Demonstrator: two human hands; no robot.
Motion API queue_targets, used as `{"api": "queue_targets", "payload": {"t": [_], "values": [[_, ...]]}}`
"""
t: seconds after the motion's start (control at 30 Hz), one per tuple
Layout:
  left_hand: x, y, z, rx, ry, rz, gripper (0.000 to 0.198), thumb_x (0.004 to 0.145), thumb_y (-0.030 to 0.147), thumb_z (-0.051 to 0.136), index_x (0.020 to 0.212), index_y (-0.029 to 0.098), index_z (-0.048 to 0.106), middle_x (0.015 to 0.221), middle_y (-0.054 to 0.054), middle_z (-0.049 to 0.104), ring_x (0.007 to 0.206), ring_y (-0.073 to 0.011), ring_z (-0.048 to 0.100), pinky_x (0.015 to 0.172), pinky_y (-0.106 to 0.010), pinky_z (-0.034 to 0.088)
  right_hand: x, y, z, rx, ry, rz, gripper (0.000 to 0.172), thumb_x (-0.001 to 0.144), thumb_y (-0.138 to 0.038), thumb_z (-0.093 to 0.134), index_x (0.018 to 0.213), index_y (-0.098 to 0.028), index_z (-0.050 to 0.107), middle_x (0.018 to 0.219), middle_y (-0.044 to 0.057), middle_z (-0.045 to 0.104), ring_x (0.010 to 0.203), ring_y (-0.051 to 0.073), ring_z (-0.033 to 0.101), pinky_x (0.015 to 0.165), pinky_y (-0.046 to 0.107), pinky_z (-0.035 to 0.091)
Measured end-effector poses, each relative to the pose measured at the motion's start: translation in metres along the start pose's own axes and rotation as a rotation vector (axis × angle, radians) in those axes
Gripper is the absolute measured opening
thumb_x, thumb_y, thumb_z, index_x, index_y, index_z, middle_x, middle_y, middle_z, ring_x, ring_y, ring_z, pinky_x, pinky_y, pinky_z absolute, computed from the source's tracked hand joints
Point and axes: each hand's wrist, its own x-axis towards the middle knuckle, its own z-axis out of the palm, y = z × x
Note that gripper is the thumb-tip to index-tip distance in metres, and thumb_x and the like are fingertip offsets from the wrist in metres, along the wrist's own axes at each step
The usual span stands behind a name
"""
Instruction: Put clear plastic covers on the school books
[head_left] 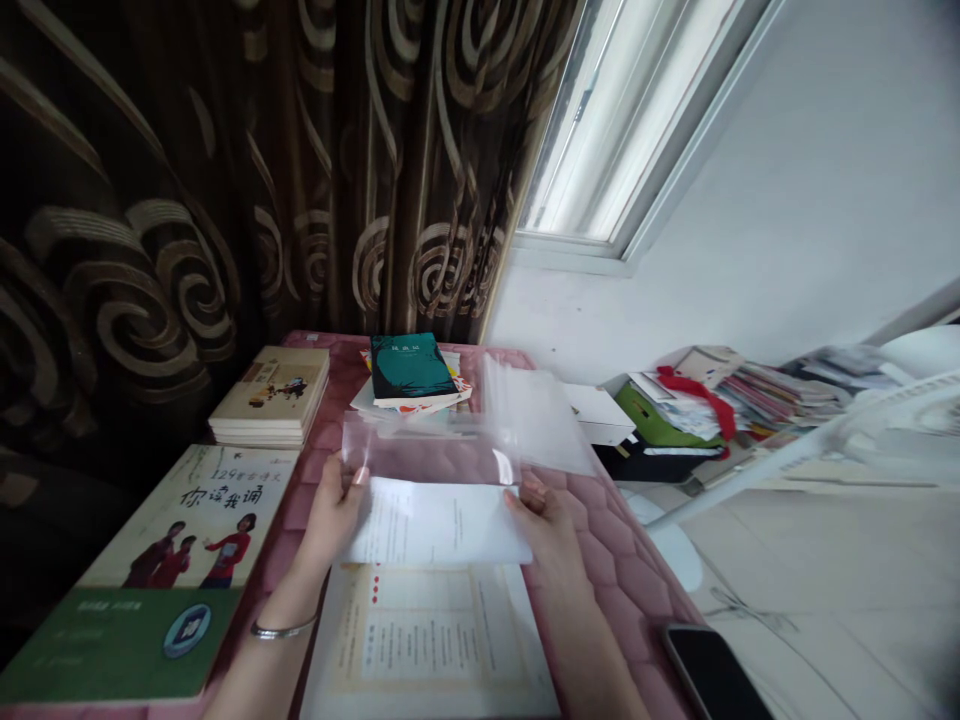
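Note:
A book (442, 640) with a printed cream page lies in front of me, its top part covered by a white printed sheet (442, 525). Beyond the sheet a clear plastic book cover (431, 450) rises, catching the light. My left hand (341, 510) pinches the cover and sheet at their left edge, thumb on top. On the opposite edge my right hand (544, 515) grips them the same way. Whether the sheet belongs to the book cannot be made out. More clear plastic (536, 410) lies past my right hand.
Left are a large green-and-white book (157, 570) and a stack of tan books (274, 395). A teal book (412, 365) tops a pile at the back. A phone (712, 670) lies at the right edge of the pink quilted surface (622, 580). A white fan (810, 450) stands beyond.

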Motion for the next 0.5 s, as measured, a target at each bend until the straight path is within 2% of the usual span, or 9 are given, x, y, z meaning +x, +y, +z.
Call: {"api": "queue_targets", "payload": {"t": [0.1, 0.2, 0.3, 0.5], "values": [[0.000, 0.004, -0.001, -0.005, -0.009, -0.015, 0.036, 0.080, 0.041, 0.058, 0.109, 0.020, 0.051, 0.094, -0.005, 0.068, 0.080, -0.0193, 0.065, 0.077, -0.034, 0.050, -0.001, -0.006, -0.005, 0.040, -0.061, 0.146, 0.052, 0.043, -0.042, 0.080, 0.086, -0.021, 0.060, 0.065, 0.001, 0.070, 0.057, 0.021, 0.062, 0.053, 0.032, 0.047], [-0.001, 0.009, -0.002, -0.014, -0.014, -0.040, 0.037, 0.078, 0.042, 0.059, 0.106, 0.020, 0.051, 0.088, -0.004, 0.067, 0.074, -0.0186, 0.064, 0.071, -0.032, 0.051, -0.001, -0.011, -0.010, -0.003, -0.146, 0.112, 0.048, 0.046, -0.047, 0.081, 0.081, -0.018, 0.067, 0.071, 0.004, 0.072, 0.063, 0.023, 0.064, 0.056, 0.031, 0.047], [-0.002, 0.014, -0.004, -0.024, -0.034, -0.059, 0.039, 0.076, 0.043, 0.060, 0.106, 0.019, 0.052, 0.084, -0.002, 0.067, 0.074, -0.0182, 0.064, 0.069, -0.030, 0.050, 0.001, -0.009, -0.014, -0.061, -0.186, 0.060, 0.043, 0.049, -0.051, 0.080, 0.073, -0.018, 0.069, 0.067, 0.004, 0.069, 0.060, 0.021, 0.061, 0.053, 0.030, 0.045], [0.000, 0.010, -0.007, -0.021, -0.035, -0.035, 0.040, 0.072, 0.041, 0.065, 0.103, 0.018, 0.055, 0.086, -0.003, 0.066, 0.074, -0.0174, 0.062, 0.068, -0.028, 0.049, 0.005, 0.000, -0.013, -0.160, -0.128, 0.004, 0.035, 0.053, -0.051, 0.075, 0.064, -0.018, 0.067, 0.052, -0.001, 0.059, 0.048, 0.015, 0.050, 0.045, 0.026, 0.038]]}}
